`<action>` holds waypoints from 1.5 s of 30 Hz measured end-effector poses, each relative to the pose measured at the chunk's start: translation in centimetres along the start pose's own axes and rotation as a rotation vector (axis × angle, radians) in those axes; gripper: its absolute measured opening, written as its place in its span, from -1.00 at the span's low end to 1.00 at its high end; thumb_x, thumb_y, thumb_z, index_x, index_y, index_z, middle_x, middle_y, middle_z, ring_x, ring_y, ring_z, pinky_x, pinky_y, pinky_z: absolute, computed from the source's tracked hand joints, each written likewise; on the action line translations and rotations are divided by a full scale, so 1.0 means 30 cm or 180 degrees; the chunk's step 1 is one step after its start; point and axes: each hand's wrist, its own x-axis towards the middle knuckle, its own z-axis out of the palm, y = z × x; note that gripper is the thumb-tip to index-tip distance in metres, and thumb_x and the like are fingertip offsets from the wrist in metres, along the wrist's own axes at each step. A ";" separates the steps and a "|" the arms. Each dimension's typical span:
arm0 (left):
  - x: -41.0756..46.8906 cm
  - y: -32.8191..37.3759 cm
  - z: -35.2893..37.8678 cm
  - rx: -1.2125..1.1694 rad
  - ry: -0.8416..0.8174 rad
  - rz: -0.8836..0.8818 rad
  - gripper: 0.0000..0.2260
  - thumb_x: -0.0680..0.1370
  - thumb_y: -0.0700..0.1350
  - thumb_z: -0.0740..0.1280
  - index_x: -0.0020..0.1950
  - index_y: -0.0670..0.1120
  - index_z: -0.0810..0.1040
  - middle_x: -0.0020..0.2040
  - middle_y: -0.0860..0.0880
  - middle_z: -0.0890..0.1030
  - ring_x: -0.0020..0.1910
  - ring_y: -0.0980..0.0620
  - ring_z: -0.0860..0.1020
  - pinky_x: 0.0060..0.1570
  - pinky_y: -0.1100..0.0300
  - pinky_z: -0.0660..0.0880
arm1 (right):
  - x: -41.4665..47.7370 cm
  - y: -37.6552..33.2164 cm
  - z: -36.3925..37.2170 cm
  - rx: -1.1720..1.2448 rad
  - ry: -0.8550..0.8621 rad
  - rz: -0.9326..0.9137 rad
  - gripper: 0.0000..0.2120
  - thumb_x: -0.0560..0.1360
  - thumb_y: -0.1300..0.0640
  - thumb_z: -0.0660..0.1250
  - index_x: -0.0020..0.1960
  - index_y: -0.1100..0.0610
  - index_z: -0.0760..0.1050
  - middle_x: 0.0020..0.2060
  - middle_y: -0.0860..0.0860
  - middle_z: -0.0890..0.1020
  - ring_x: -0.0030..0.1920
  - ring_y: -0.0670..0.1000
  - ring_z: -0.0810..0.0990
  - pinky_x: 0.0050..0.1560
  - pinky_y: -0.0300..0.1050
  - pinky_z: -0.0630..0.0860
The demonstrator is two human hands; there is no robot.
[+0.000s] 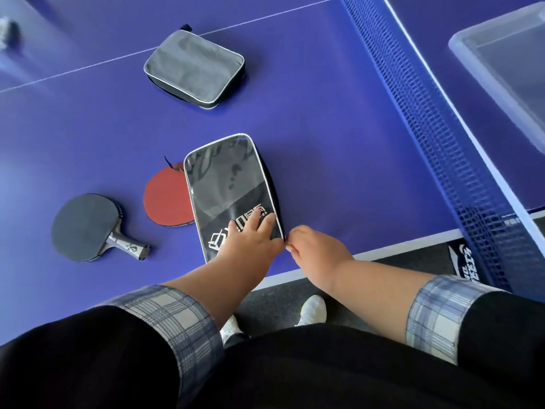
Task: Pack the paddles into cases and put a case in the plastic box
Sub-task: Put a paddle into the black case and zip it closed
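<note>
A dark grey case (228,184) with white piping and a white logo lies near the table's front edge. My left hand (250,236) presses flat on its near end with straight fingers. My right hand (309,243) pinches something small at the case's near right corner, probably the zip pull. A red paddle (165,199) lies partly under the case's left side. A black paddle (85,225) with a grey handle lies further left. A second grey case (194,67) rests farther back. The clear plastic box (501,66) stands beyond the net at the right.
The blue net (442,137) runs diagonally between the cases and the box. The table's white front edge (383,253) is just below my hands. My white shoes (312,309) stand on grey floor beneath.
</note>
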 end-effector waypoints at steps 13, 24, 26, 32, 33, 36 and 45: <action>-0.046 -0.026 0.005 -0.0017 -0.0090 0.0243 -0.59 0.57 -0.07 0.31 0.41 0.06 0.34 0.58 -0.19 -0.06 0.54 -0.31 -0.10 0.32 -0.43 0.20 | 0.176 -0.037 -0.146 -0.0154 0.0286 0.0216 -0.76 0.67 0.09 0.07 -0.11 0.16 0.37 -0.08 0.06 0.45 -0.22 0.20 0.46 -0.30 0.00 0.32; 0.033 -0.161 0.018 -0.0730 0.0706 -0.0126 -0.46 0.56 0.26 0.12 0.46 0.03 0.29 0.56 -0.08 0.17 0.50 -0.12 0.14 0.34 -0.15 0.27 | 0.267 -0.042 -0.154 0.0412 0.0106 0.0758 -0.80 0.64 0.01 0.14 0.02 0.00 0.53 -0.13 -0.02 0.65 -0.09 0.10 0.59 -0.09 0.01 0.56; 0.102 -0.234 0.011 -0.0759 0.0568 -0.0256 -0.35 0.56 0.32 0.08 0.56 0.05 0.08 0.61 -0.07 0.01 0.56 -0.12 -0.01 0.43 -0.23 0.13 | 0.284 -0.049 -0.148 0.0865 0.0148 0.0903 -0.84 0.62 0.02 0.19 0.03 -0.01 0.54 -0.15 -0.03 0.66 -0.14 0.05 0.63 -0.15 -0.04 0.56; 0.246 -0.347 0.019 -0.0745 0.0603 -0.0030 -0.23 0.49 0.44 -0.06 0.58 0.11 -0.20 0.61 -0.05 -0.21 0.57 -0.13 -0.24 0.41 -0.37 -0.14 | 0.328 -0.076 -0.131 0.2659 0.0108 0.2125 -0.92 0.53 0.16 0.25 -0.08 0.11 0.52 -0.14 0.10 0.60 -0.28 0.00 0.54 -0.29 -0.16 0.62; 0.254 -0.352 0.026 -0.0690 0.0651 0.0023 -0.23 0.48 0.44 -0.12 0.58 0.11 -0.22 0.61 -0.05 -0.22 0.56 -0.13 -0.26 0.41 -0.37 -0.18 | 0.336 -0.078 -0.130 0.2715 0.0116 0.2181 -0.92 0.51 0.18 0.24 -0.10 0.13 0.51 -0.18 0.09 0.58 -0.31 -0.01 0.52 -0.34 -0.18 0.60; 0.250 -0.353 0.056 -0.0744 0.0779 0.0025 -0.25 0.46 0.43 -0.23 0.57 0.13 -0.24 0.61 -0.04 -0.22 0.56 -0.12 -0.27 0.42 -0.33 -0.26 | 0.365 -0.090 -0.129 0.2988 0.0078 0.2346 -0.88 0.48 0.24 0.16 -0.20 0.17 0.44 -0.32 0.07 0.50 -0.39 0.00 0.43 -0.44 -0.20 0.53; 0.238 -0.362 0.057 -0.0849 0.0783 0.0040 -0.26 0.47 0.43 -0.19 0.57 0.15 -0.25 0.61 -0.02 -0.23 0.55 -0.11 -0.31 0.43 -0.31 -0.31 | 0.447 -0.078 -0.194 0.3724 -0.0256 0.2701 -0.83 0.46 0.29 0.13 -0.06 0.14 0.47 -0.52 0.01 0.40 -0.50 -0.03 0.25 -0.50 -0.24 0.30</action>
